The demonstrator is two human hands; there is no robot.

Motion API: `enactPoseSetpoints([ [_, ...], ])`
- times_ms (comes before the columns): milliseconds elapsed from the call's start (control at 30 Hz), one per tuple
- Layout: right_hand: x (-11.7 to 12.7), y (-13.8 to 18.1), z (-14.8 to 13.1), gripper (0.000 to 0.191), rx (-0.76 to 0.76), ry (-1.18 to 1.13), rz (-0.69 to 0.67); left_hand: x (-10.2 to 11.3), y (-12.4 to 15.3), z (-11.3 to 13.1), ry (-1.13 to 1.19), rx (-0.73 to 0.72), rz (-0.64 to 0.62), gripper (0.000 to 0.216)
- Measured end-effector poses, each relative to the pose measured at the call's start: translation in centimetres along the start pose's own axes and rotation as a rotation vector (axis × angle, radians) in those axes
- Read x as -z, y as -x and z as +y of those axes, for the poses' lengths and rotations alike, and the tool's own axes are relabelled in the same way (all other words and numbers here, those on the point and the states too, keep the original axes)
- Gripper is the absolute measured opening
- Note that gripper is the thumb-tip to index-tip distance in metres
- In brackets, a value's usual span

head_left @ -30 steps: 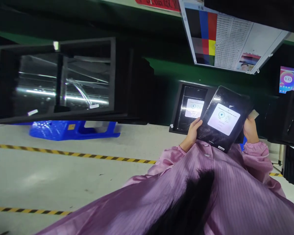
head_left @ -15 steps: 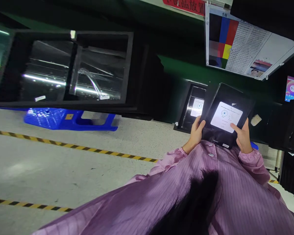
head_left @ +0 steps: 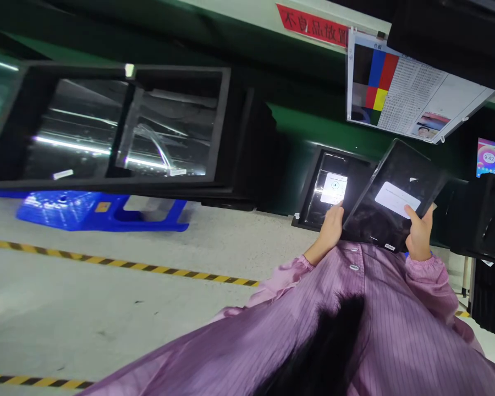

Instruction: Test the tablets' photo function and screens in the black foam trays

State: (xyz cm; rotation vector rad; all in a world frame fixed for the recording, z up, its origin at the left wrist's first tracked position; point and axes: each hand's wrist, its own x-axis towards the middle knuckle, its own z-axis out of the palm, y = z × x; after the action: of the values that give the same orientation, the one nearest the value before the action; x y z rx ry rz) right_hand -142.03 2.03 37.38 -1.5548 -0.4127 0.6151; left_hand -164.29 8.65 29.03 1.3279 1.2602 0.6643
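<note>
A black tablet [head_left: 379, 212] with a white dialog on its screen is tilted in front of my body. My right hand [head_left: 419, 234] grips its right edge, thumb lying over the dialog's lower corner. Off the left edge of that tablet is my left hand [head_left: 332, 228], fingers stretched toward a second black tablet [head_left: 317, 192]. That one lies on the dark bench, also lit with a white dialog. The left fingertips are at the lower edge of its dialog; whether they touch the glass I cannot tell.
Black-framed panels [head_left: 169, 140] with reflective surfaces stand at left, above a blue plastic stool [head_left: 74, 212]. A colour chart board [head_left: 412, 88] and red sign [head_left: 311, 26] are at the back. A lit phone [head_left: 489, 157] sits at right. Striped tape [head_left: 119, 263] crosses the floor.
My left hand has let go of the held tablet and reaches to the lying one. The held tablet has shifted right in my right hand, and its dialog has become shorter.
</note>
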Motion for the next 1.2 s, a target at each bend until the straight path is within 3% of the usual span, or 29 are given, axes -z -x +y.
enactPoseSetpoints([
  [100, -0.1, -0.6, -2.2, 0.064, 0.129, 0.013, -0.044, 1.1, 0.7, 2.3, 0.078, -0.172, 0.026, 0.064],
  [233, -1.8, -0.7, -6.1, 0.054, 0.290, -0.072, -0.107, 1.8, 1.3, 6.7, 0.252, -0.247, -0.194, 0.087],
  [300, -2.9, -0.5, -7.6, 0.053, 0.322, -0.113, -0.160, 1.7, 1.3, 8.4, 0.198, -0.267, -0.160, 0.102],
  [367, -3.7, -0.4, -8.4, 0.054, 0.334, -0.128, -0.210, 1.5, 1.1, 9.3, 0.133, -0.294, -0.064, 0.104],
  [533, -4.7, -0.3, -8.4, 0.055, 0.344, -0.078, -0.253, 1.6, 1.0, 9.4, 0.090, -0.290, 0.079, 0.094],
  [900, -5.3, 0.0, -8.1, 0.054, 0.325, -0.106, -0.264, 2.5, 1.9, 9.6, 0.075, -0.285, 0.052, 0.096],
  [1100, -5.3, 0.2, -8.0, 0.048, 0.317, -0.103, -0.255, 2.2, 1.9, 9.5, 0.107, -0.238, 0.115, 0.090],
  [1200, -5.2, 0.2, -7.8, 0.050, 0.319, -0.092, -0.240, 2.5, 1.9, 9.6, 0.103, -0.254, 0.069, 0.096],
])
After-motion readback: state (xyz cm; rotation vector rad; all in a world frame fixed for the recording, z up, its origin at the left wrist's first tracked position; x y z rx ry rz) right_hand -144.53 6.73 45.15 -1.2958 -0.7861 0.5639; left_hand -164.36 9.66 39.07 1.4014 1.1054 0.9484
